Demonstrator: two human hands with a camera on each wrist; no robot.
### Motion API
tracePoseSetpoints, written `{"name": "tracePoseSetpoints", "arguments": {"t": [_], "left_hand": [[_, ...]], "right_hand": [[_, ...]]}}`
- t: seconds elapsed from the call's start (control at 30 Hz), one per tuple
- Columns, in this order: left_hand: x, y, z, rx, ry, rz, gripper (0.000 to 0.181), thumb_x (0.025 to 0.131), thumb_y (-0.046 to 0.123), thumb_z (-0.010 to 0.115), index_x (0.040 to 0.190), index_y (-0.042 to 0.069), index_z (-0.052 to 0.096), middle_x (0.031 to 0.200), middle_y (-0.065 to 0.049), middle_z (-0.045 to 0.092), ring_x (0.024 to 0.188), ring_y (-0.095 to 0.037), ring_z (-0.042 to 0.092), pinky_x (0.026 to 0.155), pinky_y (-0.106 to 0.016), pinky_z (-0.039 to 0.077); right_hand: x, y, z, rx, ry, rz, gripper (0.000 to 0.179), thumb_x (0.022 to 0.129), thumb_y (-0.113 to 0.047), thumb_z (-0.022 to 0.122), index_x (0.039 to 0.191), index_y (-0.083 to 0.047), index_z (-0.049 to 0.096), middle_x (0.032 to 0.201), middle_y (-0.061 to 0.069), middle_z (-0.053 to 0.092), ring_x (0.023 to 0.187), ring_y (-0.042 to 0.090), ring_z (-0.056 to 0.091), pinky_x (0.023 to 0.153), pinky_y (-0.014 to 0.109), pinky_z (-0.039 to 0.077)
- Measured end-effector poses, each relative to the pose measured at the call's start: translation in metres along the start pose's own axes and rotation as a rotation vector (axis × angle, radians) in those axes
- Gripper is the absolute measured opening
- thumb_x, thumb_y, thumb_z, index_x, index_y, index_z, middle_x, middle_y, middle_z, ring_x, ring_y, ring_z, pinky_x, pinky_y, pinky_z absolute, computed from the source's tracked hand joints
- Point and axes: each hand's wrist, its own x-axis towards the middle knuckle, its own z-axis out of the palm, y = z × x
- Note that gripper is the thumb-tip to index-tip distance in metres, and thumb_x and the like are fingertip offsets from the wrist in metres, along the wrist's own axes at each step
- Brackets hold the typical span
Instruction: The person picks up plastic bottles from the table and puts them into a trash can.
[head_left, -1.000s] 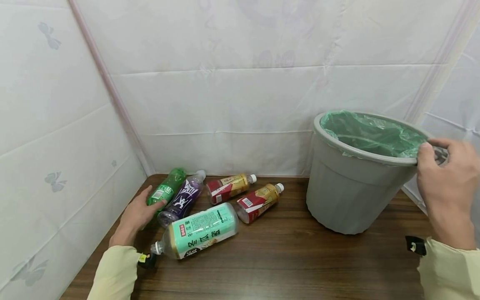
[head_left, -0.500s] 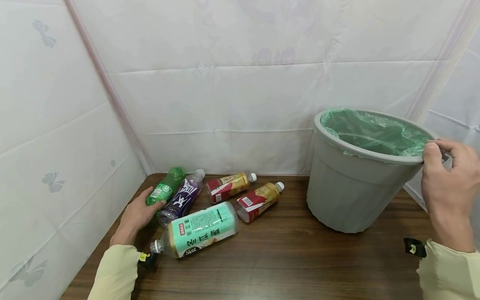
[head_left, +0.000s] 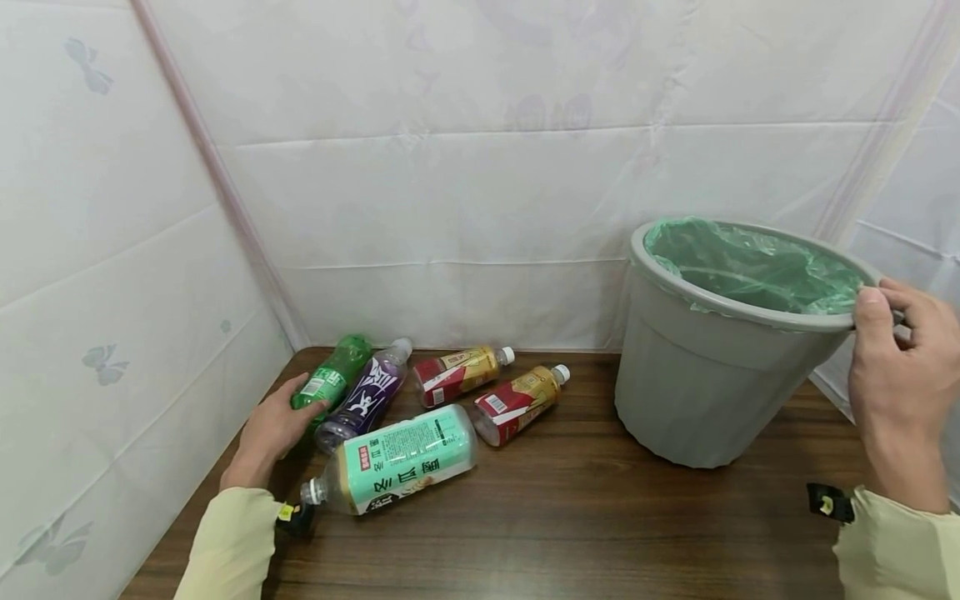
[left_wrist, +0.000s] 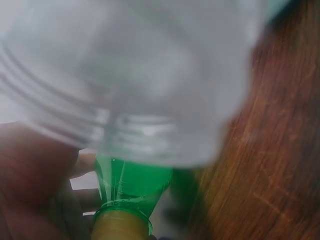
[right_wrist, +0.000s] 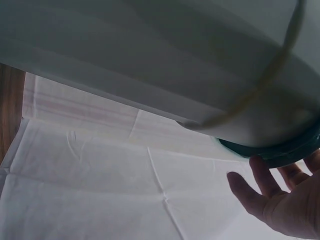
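On the table, left of the bin, the left hand gripped the green bottle; the right hand pinched the bin's rim. Lifting clear of the purple bottle seemed wise.

The left hand grips low down, well apart from the right hand, which pinches higher, thumb against fingers.

Place, as viewed on my remote feed: cloth-walled booth; whether in a home or a workroom, I cannot tell. Walls: pale sheets, crease-lined, on three sides. Trim: pinkish bands down both corners. Print: faint grey-blue bows. Base: dark wood-grain tabletop, far edge against the cloth.
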Motion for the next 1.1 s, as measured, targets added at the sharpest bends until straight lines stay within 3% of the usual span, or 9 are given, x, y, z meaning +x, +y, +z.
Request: {"name": "tracePoseSetpoints", "arguments": {"t": [0.1, 0.47, 0.67, 0.9, 1.1], "left_hand": [[-0.0007, 0.0002, 0.0, -0.003, 0.002, 0.002, 0.08, 0.107, 0.04, 0.059, 0.165, -0.001, 0.024, 0.153, -0.042, 0.038, 0.123, -0.056, 0.049, 0.098, -0.068, 0.046], [-0.0005, 0.0, 0.0003, 0.008, 0.005, -0.021, 0.08, 0.106, 0.04, 0.06, 0.165, 0.0, 0.025, 0.153, -0.042, 0.038, 0.123, -0.056, 0.049, 0.097, -0.068, 0.046], [-0.0002, -0.0019, 0.0016, 0.007, 0.01, -0.016, 0.08, 0.106, 0.041, 0.06, 0.165, 0.0, 0.025, 0.153, -0.041, 0.038, 0.124, -0.055, 0.048, 0.097, -0.068, 0.046], [-0.0001, -0.0033, 0.0015, 0.01, 0.013, 0.004, 0.08, 0.106, 0.041, 0.06, 0.165, -0.001, 0.026, 0.153, -0.041, 0.039, 0.123, -0.055, 0.049, 0.096, -0.067, 0.046], [-0.0012, -0.0036, -0.0002, 0.006, 0.009, 0.009, 0.08, 0.107, 0.042, 0.059, 0.164, -0.002, 0.026, 0.152, -0.042, 0.039, 0.122, -0.054, 0.05, 0.095, -0.065, 0.047]], "right_hand": [[-0.0017, 0.0023, -0.0008, -0.005, -0.004, -0.018, 0.05, 0.11, -0.036, 0.053, 0.131, 0.005, 0.071, 0.148, 0.004, 0.061, 0.107, -0.018, 0.04, 0.099, 0.017, 0.038], [-0.0041, 0.0076, -0.0009, 0.052, -0.01, 0.019, 0.044, 0.111, -0.036, 0.054, 0.138, -0.006, 0.071, 0.149, -0.009, 0.057, 0.111, -0.014, 0.043, 0.097, 0.017, 0.035], [-0.0052, 0.0062, -0.0002, 0.093, -0.018, 0.034, 0.042, 0.111, -0.035, 0.054, 0.139, -0.009, 0.07, 0.151, -0.006, 0.056, 0.125, -0.004, 0.048, 0.103, 0.018, 0.035], [-0.0061, 0.0022, -0.0019, 0.2, -0.026, 0.121, 0.038, 0.111, -0.031, 0.058, 0.141, -0.012, 0.069, 0.154, -0.002, 0.054, 0.14, 0.012, 0.046, 0.116, 0.023, 0.032], [-0.0039, 0.0013, -0.0026, 0.29, -0.028, 0.182, 0.032, 0.11, -0.023, 0.06, 0.139, -0.014, 0.07, 0.154, 0.0, 0.056, 0.143, 0.013, 0.044, 0.122, 0.026, 0.026]]}}
